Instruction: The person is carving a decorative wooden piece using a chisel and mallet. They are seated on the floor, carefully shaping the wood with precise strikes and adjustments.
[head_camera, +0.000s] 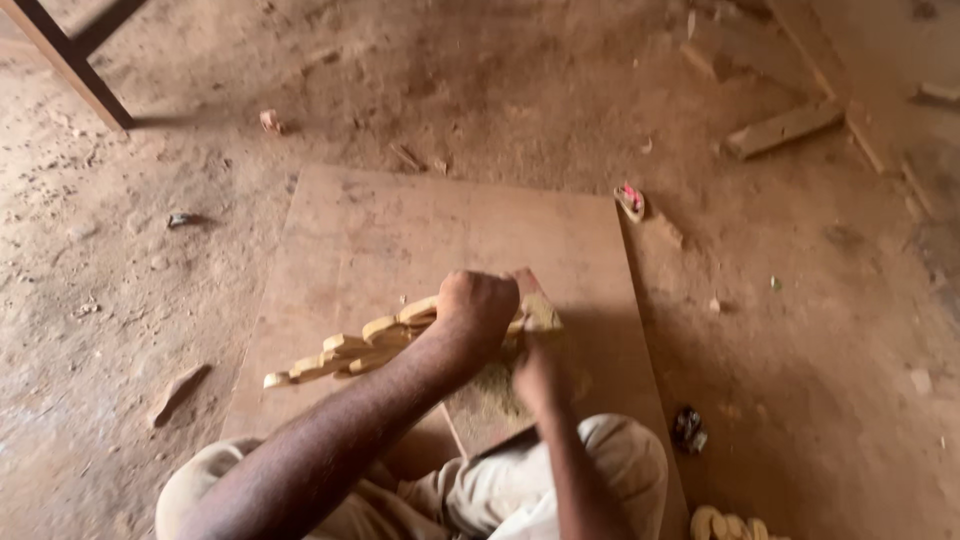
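My left hand (477, 308) is closed over a pale carved wooden piece (345, 354) with scalloped edges, holding it down on a flat plywood board (400, 230) on the dirt floor. My right hand (537, 378) sits just below and to the right, gripping a folded piece of sandpaper (538, 314) against the end of the carving. A patch of fine sawdust (495, 395) lies under the hands. My knees in beige trousers (600, 470) rest on the board's near edge.
More pale carved pieces (728, 524) lie at the bottom right. A small dark object (689, 430) sits beside the board. Wood offcuts (782, 128) and a small red-and-white item (630, 200) lie further away. A dark furniture leg (70, 60) stands at top left.
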